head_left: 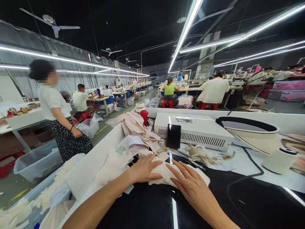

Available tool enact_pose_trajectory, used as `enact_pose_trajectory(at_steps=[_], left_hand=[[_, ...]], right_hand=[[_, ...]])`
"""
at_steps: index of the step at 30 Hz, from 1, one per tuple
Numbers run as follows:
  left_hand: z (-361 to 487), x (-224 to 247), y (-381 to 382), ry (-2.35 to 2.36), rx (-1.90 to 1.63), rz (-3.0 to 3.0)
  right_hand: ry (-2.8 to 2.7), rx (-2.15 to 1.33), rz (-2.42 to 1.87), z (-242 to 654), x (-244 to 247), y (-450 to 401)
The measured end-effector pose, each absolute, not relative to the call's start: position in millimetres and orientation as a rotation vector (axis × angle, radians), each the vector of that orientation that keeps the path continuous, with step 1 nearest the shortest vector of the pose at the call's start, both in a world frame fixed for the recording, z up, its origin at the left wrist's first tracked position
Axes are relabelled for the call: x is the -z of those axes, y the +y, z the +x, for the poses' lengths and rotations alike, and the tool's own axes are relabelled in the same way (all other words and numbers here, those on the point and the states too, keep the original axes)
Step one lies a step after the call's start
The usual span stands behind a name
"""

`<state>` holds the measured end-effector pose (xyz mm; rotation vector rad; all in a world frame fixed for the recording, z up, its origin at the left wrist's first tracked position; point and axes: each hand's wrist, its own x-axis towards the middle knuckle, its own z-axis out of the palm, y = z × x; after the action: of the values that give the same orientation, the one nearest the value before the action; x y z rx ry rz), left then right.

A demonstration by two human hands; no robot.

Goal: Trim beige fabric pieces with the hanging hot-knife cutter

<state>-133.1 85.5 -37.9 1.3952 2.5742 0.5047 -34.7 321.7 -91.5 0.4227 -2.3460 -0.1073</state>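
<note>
A pile of cream fabric pieces [164,174] lies on the glossy black tabletop [147,206]. My left hand [145,168] rests on the pile's left part, fingers stretched out and thumb apart. On its right part lies my right hand [189,178], flat with the fingers spread. Neither hand grips anything that I can see. Beyond the left hand are a white paper with printed marks [133,141] and a heap of pale beige cloth [133,125]. A dark phone [173,136] stands upright against a white vented metal box [194,128].
Olive-beige scraps [205,155] lie right of the phone. A cream visor hat [247,132], a thread cone [280,160] and a black cable [256,162] are at the right. White boards [95,159] edge the table. A person [57,108] stands at the left; others sit farther off.
</note>
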Motion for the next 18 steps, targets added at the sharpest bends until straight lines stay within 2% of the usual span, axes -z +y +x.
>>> enact_pose_trajectory(at_steps=[4,7,14,18], left_hand=[[-133,44,87,2.552,-0.568,1.380],[-135,47,88,2.534,-0.620,1.373],[-137,40,84,2.468,-0.739,1.388],[-134,26,71,2.503,-0.859,1.418]], right_hand=[[-2.429,0.105,0.438,-41,122,334],[-2.494,0.081,0.427,-40,127,339],[-2.449,-0.071,0.458,-15,87,311],[-2.509,-0.515,0.476,27,55,279]])
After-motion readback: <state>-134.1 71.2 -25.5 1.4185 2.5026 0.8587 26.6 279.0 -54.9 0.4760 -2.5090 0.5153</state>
